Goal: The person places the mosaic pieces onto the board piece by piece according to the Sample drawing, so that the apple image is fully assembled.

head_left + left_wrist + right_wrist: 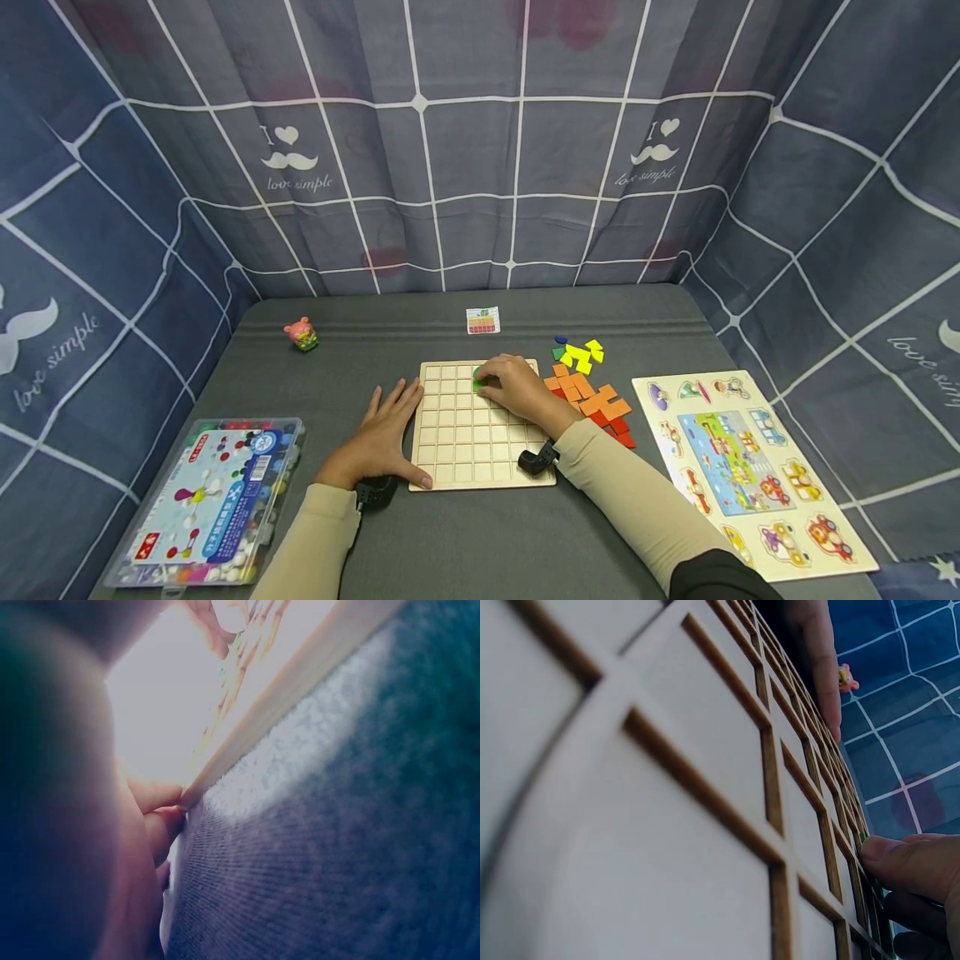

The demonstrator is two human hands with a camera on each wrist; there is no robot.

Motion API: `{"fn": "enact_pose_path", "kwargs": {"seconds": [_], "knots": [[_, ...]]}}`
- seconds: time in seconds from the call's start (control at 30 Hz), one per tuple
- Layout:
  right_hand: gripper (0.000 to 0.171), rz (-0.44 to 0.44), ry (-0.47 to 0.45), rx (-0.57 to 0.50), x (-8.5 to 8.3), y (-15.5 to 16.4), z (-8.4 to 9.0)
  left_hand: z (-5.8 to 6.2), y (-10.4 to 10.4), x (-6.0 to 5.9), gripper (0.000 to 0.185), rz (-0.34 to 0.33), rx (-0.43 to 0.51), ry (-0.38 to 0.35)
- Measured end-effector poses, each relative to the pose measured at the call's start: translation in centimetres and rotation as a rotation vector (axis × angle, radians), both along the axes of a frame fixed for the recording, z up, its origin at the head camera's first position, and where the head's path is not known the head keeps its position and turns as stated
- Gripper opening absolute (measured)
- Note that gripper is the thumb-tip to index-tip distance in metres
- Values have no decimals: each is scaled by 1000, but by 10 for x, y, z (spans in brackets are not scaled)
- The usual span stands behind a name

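A pale wooden grid board (pixel 465 454) lies flat on the grey table, its squares marked off by raised ridges. My right hand (pixel 517 390) reaches over the board's far part and pinches a green piece (pixel 477 383), partly hidden by the fingers. In the right wrist view, the thumb (pixel 881 847) touches the green piece low on the grid. My left hand (pixel 381 437) has its fingers spread along the board's left edge, with the thumb at the near left corner. The left wrist view shows fingertips (pixel 169 817) touching the board's side.
Orange pieces (pixel 577 387), red pieces (pixel 618 427) and yellow pieces (pixel 577 353) lie right of the board, beside a small green piece (pixel 558 354) and a blue one (pixel 561 340). Around them are a pattern card (pixel 482 321), pig figure (pixel 302 334), plastic case (pixel 202 500) and picture puzzle (pixel 660 433).
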State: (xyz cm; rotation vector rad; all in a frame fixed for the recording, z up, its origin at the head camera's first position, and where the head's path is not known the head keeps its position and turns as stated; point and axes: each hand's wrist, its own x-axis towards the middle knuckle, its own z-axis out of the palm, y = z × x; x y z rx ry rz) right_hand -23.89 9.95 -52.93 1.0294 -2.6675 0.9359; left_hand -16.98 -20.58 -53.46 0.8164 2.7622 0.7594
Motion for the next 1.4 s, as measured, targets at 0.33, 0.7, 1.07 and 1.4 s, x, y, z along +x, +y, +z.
{"fn": "enact_pose_path", "kwargs": {"seconds": [0.33, 0.7, 1.07, 1.4], "knots": [[21, -8, -8, -33, 0, 5, 4, 0, -1, 0, 160, 3, 5, -3], [18, -122, -70, -82, -13, 36, 15, 0, -3, 1, 160, 1, 13, 3], [20, -235, -93, -54, -28, 87, 8, 1, -3, 1, 159, -12, 25, 1], [24, -315, -108, -31, -38, 129, 3, 1, -1, 0, 159, -8, 19, -5]]}}
